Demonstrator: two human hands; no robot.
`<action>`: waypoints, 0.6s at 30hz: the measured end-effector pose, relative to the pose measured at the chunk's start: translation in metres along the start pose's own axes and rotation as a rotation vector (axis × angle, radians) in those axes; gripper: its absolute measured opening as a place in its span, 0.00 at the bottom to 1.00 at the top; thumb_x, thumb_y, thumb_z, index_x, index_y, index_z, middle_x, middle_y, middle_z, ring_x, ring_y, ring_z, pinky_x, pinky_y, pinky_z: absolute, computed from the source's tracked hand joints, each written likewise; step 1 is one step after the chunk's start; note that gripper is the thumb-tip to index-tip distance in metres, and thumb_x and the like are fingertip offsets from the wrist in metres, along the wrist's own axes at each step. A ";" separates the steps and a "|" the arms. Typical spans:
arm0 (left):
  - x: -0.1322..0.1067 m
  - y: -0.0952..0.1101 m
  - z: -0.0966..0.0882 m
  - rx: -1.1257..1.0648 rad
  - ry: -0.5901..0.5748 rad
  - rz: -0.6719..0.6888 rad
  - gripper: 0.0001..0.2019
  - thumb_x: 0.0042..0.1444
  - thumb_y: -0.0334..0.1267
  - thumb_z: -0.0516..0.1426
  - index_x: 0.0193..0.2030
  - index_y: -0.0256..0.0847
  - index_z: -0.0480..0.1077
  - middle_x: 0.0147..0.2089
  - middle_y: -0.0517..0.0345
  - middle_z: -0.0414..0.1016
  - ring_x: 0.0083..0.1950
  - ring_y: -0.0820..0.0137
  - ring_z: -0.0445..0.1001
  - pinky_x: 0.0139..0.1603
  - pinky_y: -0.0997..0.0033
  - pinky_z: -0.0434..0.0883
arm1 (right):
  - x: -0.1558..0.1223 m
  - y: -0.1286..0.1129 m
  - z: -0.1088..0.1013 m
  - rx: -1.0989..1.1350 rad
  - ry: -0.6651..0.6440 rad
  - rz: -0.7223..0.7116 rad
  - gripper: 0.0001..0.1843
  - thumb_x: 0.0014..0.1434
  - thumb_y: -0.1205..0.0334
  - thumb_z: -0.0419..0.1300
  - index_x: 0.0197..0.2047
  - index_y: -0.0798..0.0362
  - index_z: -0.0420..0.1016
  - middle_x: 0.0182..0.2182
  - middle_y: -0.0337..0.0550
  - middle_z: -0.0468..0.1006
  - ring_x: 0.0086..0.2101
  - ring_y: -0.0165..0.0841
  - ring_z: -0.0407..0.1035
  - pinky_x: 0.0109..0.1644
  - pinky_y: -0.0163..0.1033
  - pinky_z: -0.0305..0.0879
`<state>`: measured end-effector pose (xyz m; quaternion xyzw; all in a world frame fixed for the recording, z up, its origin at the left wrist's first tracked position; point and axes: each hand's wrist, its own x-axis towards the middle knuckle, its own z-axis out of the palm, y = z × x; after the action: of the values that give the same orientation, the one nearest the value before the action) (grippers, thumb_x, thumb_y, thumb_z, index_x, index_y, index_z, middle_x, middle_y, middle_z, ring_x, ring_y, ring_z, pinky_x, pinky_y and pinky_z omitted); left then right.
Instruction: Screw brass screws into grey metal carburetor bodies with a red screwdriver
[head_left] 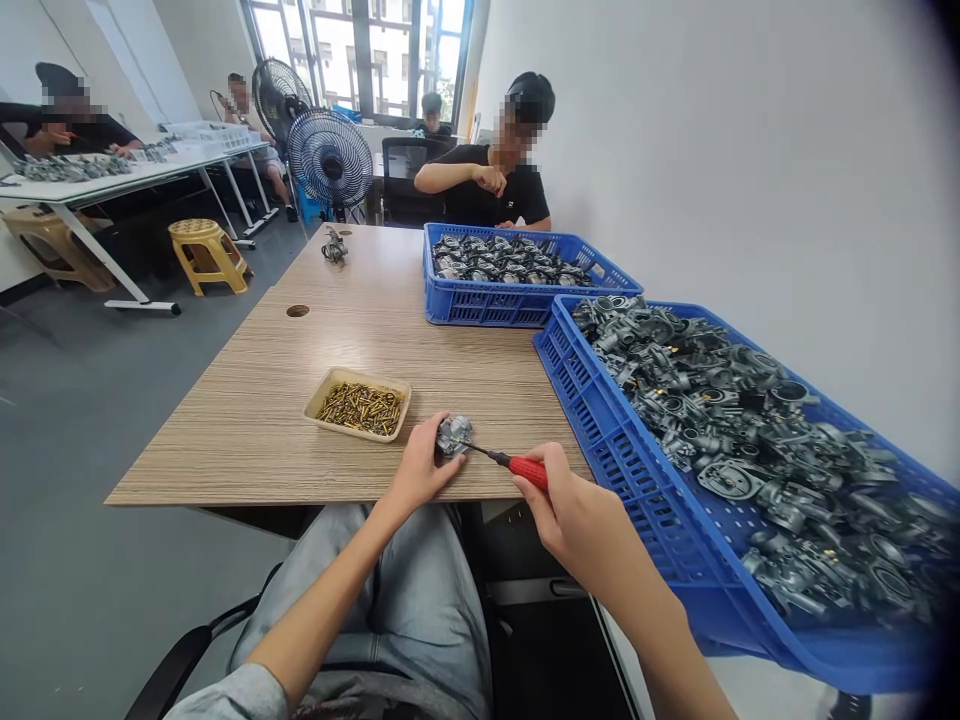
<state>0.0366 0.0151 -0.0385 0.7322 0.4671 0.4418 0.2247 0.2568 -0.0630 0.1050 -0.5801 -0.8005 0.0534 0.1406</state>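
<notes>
My left hand is closed around a small grey metal carburetor body near the table's front edge. In my right hand is a screwdriver with a red handle. Its dark shaft points left, and the tip meets the carburetor body; the exact spot of contact is too small to make out. Just left of my left hand stands a cream plastic tray filled with small brass-coloured parts.
A blue crate heaped with carburetor bodies stands at my right. Behind it is another filled blue crate. One more carburetor lies at the table's far left. A co-worker sits opposite; fans stand beyond.
</notes>
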 end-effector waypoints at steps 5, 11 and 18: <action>0.000 0.000 0.000 0.004 -0.001 0.000 0.34 0.60 0.40 0.63 0.70 0.43 0.56 0.64 0.45 0.69 0.63 0.56 0.68 0.67 0.51 0.65 | 0.000 -0.003 0.001 -0.065 0.018 0.021 0.13 0.74 0.50 0.47 0.49 0.50 0.62 0.28 0.41 0.79 0.26 0.42 0.78 0.25 0.38 0.58; -0.001 -0.002 0.001 0.005 0.001 0.002 0.34 0.60 0.41 0.63 0.70 0.43 0.56 0.65 0.45 0.69 0.64 0.56 0.67 0.67 0.51 0.65 | -0.002 -0.006 -0.006 0.136 -0.037 -0.062 0.06 0.73 0.60 0.46 0.51 0.48 0.60 0.41 0.44 0.83 0.36 0.40 0.80 0.32 0.38 0.65; -0.001 -0.003 0.001 0.019 0.002 0.007 0.34 0.60 0.41 0.62 0.70 0.43 0.55 0.64 0.45 0.69 0.63 0.56 0.68 0.66 0.51 0.66 | 0.000 -0.001 -0.001 0.003 -0.028 0.075 0.12 0.74 0.50 0.47 0.50 0.49 0.62 0.31 0.42 0.81 0.29 0.44 0.79 0.28 0.39 0.61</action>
<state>0.0358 0.0160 -0.0420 0.7355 0.4690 0.4387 0.2159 0.2562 -0.0637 0.1063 -0.6089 -0.7799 0.0680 0.1279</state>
